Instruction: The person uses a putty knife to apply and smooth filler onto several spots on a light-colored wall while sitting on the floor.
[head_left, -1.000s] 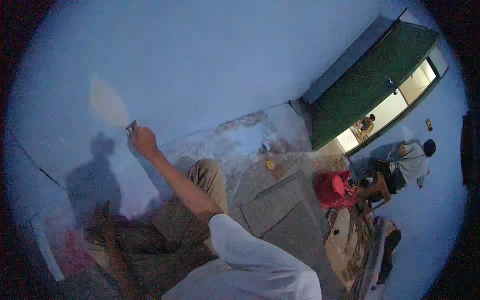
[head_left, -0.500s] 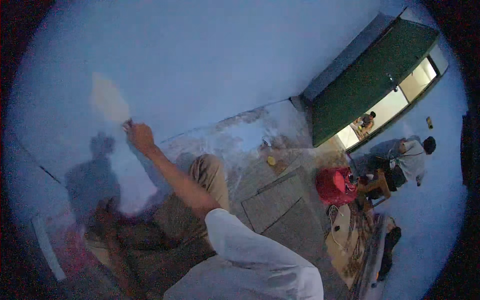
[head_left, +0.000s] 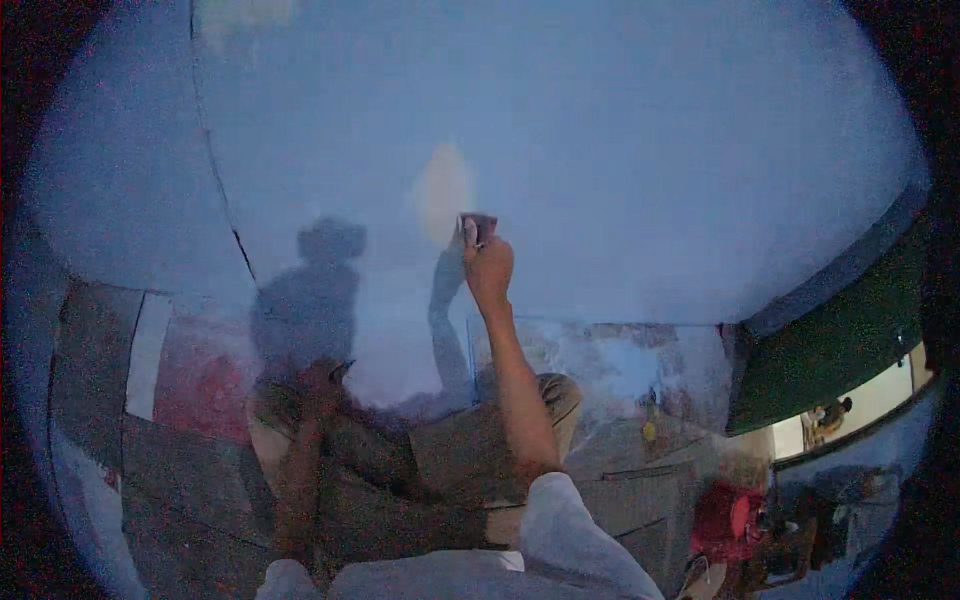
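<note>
Your right hand (head_left: 488, 268), fingers clenched on a small sanding block (head_left: 478, 228), now sits beside the pale patch (head_left: 443, 190), left hand (head_left: 318, 385) curled on your knee.

A small dark block (head_left: 478, 228), flat and roughly rectangular, sits pressed against the pale blue wall (head_left: 620, 150), its face flat to the surface. The right hand (head_left: 488, 268) grips it from below, fingers closed round its lower edge, so only the top part shows. It lies at the lower right edge of a pale, cream-coloured oval patch (head_left: 443, 190) on the wall, touching that patch. In this dim light I can't make out its material.
</note>
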